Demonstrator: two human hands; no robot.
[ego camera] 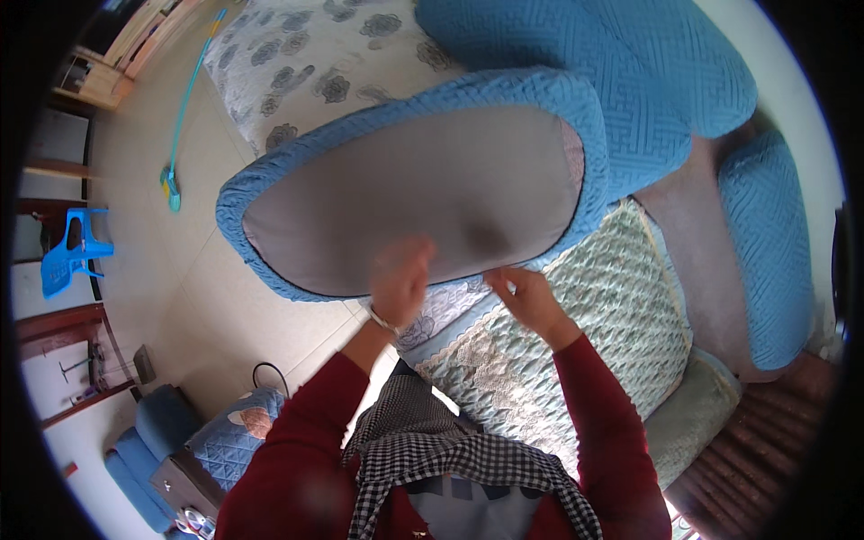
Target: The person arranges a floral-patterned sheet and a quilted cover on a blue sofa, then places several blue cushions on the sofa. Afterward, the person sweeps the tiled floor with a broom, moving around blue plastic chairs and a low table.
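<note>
A large sofa cushion [405, 196] lies with its grey-brown underside up, ringed by the gathered elastic edge of a blue textured cover [263, 182]. At the cushion's near edge, my right hand [526, 297] pinches the cover's rim between thumb and fingers. Blurred by motion, my left hand [403, 280] is over the near edge farther left, with a pale bracelet on the wrist; whether it holds anything cannot be seen.
A floral sheet [337, 47] spreads beyond the cushion, beside blue-covered sofa parts [628, 101]. A quilted green-white cover [574, 324] lies on the seat at right. On the tiled floor at left are a mop [182, 115] and a blue plastic chair [74, 250].
</note>
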